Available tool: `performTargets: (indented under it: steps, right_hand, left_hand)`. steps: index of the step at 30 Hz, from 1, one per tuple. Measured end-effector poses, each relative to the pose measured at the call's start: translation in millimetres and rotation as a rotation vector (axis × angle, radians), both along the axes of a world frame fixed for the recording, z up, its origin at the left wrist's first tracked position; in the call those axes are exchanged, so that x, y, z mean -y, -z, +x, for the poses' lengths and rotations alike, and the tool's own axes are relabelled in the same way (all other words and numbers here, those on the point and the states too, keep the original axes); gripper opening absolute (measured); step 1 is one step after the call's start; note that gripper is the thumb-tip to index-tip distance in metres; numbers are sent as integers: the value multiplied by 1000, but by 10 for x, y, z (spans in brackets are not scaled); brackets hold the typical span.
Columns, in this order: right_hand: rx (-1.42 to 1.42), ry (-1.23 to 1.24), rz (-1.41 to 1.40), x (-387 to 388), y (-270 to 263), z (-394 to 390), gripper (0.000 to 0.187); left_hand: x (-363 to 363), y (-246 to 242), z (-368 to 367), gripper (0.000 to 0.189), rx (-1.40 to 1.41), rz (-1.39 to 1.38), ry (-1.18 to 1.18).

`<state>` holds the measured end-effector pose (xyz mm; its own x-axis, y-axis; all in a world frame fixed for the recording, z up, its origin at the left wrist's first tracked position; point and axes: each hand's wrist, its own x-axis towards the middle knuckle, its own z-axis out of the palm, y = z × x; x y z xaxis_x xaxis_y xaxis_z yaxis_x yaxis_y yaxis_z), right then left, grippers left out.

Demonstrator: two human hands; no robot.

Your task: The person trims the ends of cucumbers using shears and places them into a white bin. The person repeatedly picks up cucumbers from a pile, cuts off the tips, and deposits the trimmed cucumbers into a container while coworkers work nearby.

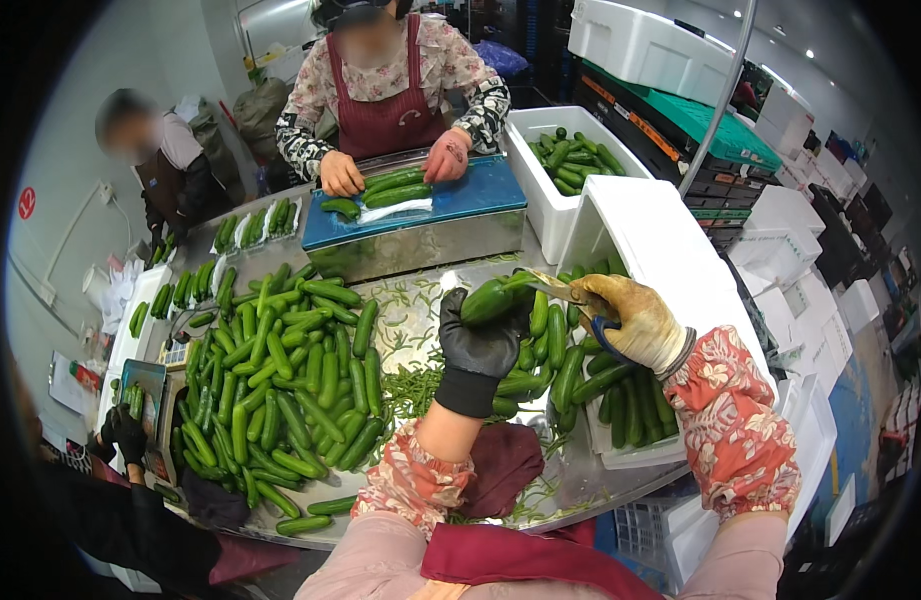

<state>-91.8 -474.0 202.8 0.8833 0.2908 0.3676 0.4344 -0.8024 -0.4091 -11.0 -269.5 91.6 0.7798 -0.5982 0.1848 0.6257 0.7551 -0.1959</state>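
My left hand (481, 341), in a black glove, holds a cucumber (490, 300) with its stem end towards the right. In a stained, pale work glove, my right hand (633, 319) is closed on scissors (556, 287), whose blades meet the stem end of that cucumber. A large heap of cucumbers (295, 375) covers the left part of the metal table. More cucumbers (565, 360) lie just beyond and right of my left hand, spilling from a tipped white foam box (655, 247). Small green trimmings (412, 386) are scattered over the table between the two groups.
Across the table, a person handles cucumbers on a blue board (475, 206). Beside it stands a white foam box (539, 217) of cucumbers. A dark red cloth (505, 469) lies near the front edge. Black-gloved hands work by a scale at left; another person stands further back. Cucumber packs line the far left.
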Motion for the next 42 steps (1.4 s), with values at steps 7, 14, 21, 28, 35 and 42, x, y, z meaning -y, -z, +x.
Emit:
performTargets:
  steps: [7,14,21,28,35,42]
  right_hand:
    - [44,-46,-39,8,15,16,40]
    - [-109,-41,20,128,135,26,32]
    - [-308,121,280,164,126,94,41]
    - [-335,93,363,170,141,113,39]
    - [-343,83,449,192,124,64,36]
    - [-366,77,499,234,145,90,38]
  left_hand:
    - [167,-29,-66,53,-21,61,42]
    - [-153,298,11,46,-17,426,-200]
    - [-2001,847,243,82,854,2300,-1334]
    - [-2502,750,433,78,907,2961,-1353]
    - [-523,1121,-167,45,1918,2035,-978]
    - [-156,1344,0,44,1978,1979,-609]
